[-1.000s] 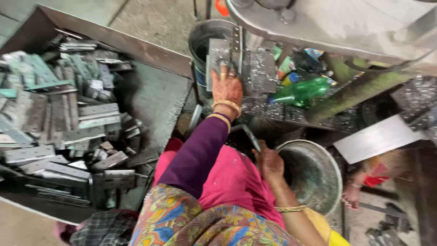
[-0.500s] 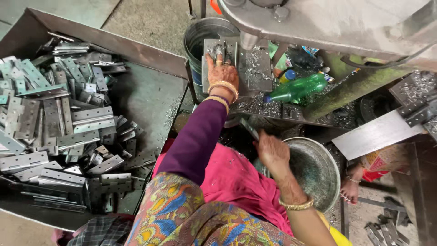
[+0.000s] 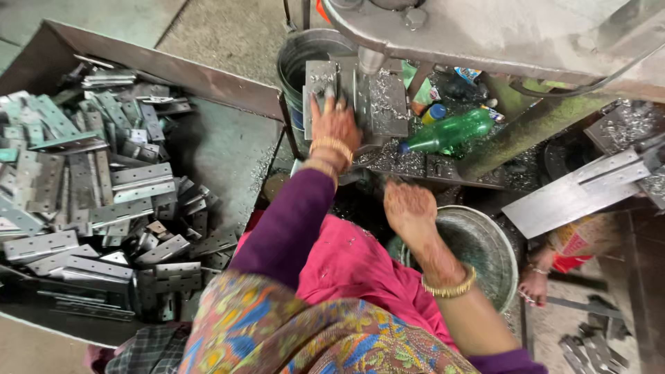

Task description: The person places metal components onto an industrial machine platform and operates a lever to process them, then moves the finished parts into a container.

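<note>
Left hand [image 3: 335,128] is stretched forward, palm down and fingers spread flat on the metal plate [image 3: 325,83] sitting on the machine bed [image 3: 388,104]; it presses the plate, not a wrap-around grip. The plate lies straight ahead of that hand, just left of the vertical spindle [image 3: 369,61], long axis running away from the person. Right hand [image 3: 410,208] hangs lower and nearer the body, fingers curled loosely toward the dark gap just left of the steel bowl [image 3: 485,249]; can't tell whether it holds anything. So the left hand is on the plate and the right is well apart from it. Green bottle [image 3: 447,131] lies on its side just right of the bed. Hinge pile [image 3: 90,187] fills the tray [image 3: 208,79] to the left, beyond the left arm.
</note>
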